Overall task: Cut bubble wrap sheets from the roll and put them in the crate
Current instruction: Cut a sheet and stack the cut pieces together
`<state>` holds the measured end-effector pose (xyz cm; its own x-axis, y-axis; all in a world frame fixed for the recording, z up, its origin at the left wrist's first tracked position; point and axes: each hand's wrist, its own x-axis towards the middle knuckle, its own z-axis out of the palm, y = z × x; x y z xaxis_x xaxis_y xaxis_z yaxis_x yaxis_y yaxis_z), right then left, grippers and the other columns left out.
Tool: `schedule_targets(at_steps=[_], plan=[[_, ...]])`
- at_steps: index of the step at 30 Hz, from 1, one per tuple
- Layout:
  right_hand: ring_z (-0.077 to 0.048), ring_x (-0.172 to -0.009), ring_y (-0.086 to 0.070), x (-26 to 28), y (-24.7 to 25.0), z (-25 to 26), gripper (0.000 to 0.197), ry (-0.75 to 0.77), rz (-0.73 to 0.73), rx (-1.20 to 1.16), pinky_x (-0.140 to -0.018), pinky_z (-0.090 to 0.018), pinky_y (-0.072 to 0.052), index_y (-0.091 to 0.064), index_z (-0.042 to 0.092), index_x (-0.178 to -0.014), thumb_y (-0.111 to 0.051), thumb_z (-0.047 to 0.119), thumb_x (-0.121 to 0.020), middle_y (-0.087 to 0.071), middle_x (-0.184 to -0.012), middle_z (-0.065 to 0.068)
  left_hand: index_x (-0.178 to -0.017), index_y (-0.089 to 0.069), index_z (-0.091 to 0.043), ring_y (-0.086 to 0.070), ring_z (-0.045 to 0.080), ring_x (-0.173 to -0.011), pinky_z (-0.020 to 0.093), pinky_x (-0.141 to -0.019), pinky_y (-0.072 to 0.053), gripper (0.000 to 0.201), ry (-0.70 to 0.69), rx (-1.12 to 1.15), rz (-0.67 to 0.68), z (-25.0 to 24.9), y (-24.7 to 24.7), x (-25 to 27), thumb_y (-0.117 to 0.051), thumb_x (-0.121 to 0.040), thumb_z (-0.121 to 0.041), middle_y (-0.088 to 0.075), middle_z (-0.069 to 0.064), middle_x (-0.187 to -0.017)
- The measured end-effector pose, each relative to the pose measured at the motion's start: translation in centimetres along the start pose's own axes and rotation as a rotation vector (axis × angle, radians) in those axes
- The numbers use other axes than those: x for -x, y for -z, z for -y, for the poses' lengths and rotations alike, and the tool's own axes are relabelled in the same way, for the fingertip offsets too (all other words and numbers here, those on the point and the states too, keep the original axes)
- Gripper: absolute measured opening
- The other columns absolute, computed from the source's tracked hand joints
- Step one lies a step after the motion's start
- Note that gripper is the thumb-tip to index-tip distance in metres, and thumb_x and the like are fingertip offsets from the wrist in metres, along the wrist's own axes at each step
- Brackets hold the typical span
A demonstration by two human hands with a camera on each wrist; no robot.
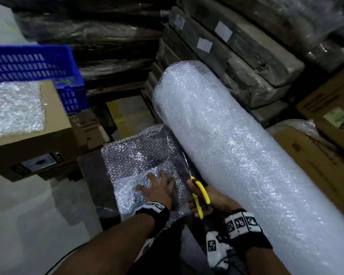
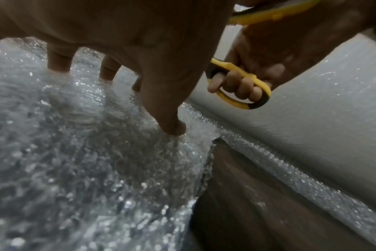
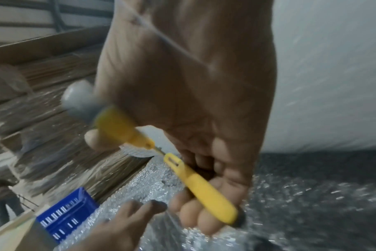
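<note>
A big white bubble wrap roll [image 1: 236, 155] lies diagonally at the right, and its loose sheet [image 1: 139, 155] spreads flat to the left of it. My left hand [image 1: 157, 187] presses down on the sheet with spread, straight fingers [image 2: 170, 125]. My right hand [image 1: 205, 199] grips yellow-handled scissors [image 1: 201, 193] beside the roll, fingers through the handle loop [image 2: 243, 95], blades pointing away along the sheet's edge next to the roll. The scissors [image 3: 204, 185] show blurred in the right wrist view. A blue slotted crate [image 1: 34, 64] stands at the far left.
A cardboard box [image 1: 54, 120] with cut bubble wrap [image 1: 14, 108] on top stands in front of the crate. Wrapped dark stacks [image 1: 236, 56] and cardboard boxes [image 1: 326, 116] crowd behind and right of the roll. Pale floor [image 1: 28, 215] lies at the left.
</note>
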<state>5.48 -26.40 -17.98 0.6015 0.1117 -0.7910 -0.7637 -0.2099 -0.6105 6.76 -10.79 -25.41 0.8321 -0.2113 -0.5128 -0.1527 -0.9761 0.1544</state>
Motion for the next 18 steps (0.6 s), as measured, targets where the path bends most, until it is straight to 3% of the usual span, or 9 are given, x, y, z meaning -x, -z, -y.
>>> schedule_targets(at_steps=[2,5,9,10,14,16,18], plan=[[-0.017,-0.055,-0.051,1.0,-0.4,-0.9,0.05,0.091,-0.106,0.109,-0.05,-0.026,-0.044,-0.057,0.021,-0.077,-0.071,0.07,-0.075,-0.053,-0.064,-0.004,-0.155,-0.009,-0.031,0.004,0.053,-0.143,0.082,-0.095,-0.024,0.084,-0.037,0.009,0.028,0.4,0.2,0.0,-0.064,-0.093,-0.037,0.012,0.008,-0.163],[-0.014,-0.056,-0.052,2.7,-1.2,-2.6,0.052,0.161,-0.196,0.35,-0.057,-0.027,-0.041,-0.058,0.022,-0.059,-0.061,0.071,-0.077,-0.057,-0.059,-0.002,-0.155,-0.012,-0.03,0.0,0.052,-0.143,0.08,-0.094,-0.028,0.094,-0.079,0.04,0.035,1.1,0.8,0.3,-0.067,-0.085,-0.059,0.007,0.009,-0.164],[-0.009,-0.05,-0.051,4.9,-3.5,-4.7,0.047,0.225,-0.331,0.279,-0.055,-0.024,-0.038,-0.059,0.019,-0.048,-0.07,0.038,-0.09,-0.057,-0.05,0.001,-0.156,-0.015,-0.024,-0.014,0.048,-0.142,0.075,-0.097,-0.034,0.092,-0.155,0.063,0.038,2.3,3.3,0.7,-0.056,-0.087,-0.068,-0.007,0.008,-0.163],[-0.006,-0.048,-0.052,5.2,-4.2,-5.2,0.05,0.235,-0.388,0.3,-0.053,-0.021,-0.039,-0.06,0.019,-0.047,-0.069,0.039,-0.092,-0.059,-0.049,0.002,-0.156,-0.015,-0.023,-0.016,0.047,-0.142,0.074,-0.098,-0.034,0.09,-0.186,0.053,0.039,2.7,3.6,0.6,-0.054,-0.089,-0.068,-0.009,0.008,-0.163],[-0.006,-0.051,-0.062,5.3,-6.9,-7.8,0.062,0.229,-0.599,0.366,-0.058,-0.024,-0.046,-0.066,0.018,-0.055,-0.058,0.072,-0.085,-0.069,-0.056,-0.002,-0.148,-0.031,-0.021,-0.028,0.038,-0.138,0.063,-0.102,-0.037,0.075,-0.327,-0.019,-0.042,5.2,4.0,0.4,-0.05,-0.091,-0.067,-0.028,0.006,-0.154],[-0.007,-0.049,-0.058,5.0,-9.1,-9.1,0.066,0.217,-0.669,0.28,-0.057,-0.026,-0.043,-0.064,0.018,-0.054,-0.055,0.078,-0.081,-0.066,-0.053,-0.003,-0.143,-0.037,-0.022,-0.034,0.034,-0.136,0.057,-0.101,-0.04,0.066,-0.397,-0.048,-0.114,7.2,4.0,0.5,-0.048,-0.093,-0.064,-0.035,0.005,-0.15],[-0.003,-0.048,-0.052,5.2,-11.8,-9.7,0.062,0.235,-0.715,0.237,-0.055,-0.025,-0.04,-0.061,0.021,-0.055,-0.055,0.075,-0.084,-0.057,-0.048,0.002,-0.14,-0.043,-0.021,-0.039,0.032,-0.132,0.05,-0.098,-0.045,0.059,-0.472,-0.078,-0.191,9.8,4.0,0.5,-0.046,-0.096,-0.061,-0.041,0.005,-0.147]])
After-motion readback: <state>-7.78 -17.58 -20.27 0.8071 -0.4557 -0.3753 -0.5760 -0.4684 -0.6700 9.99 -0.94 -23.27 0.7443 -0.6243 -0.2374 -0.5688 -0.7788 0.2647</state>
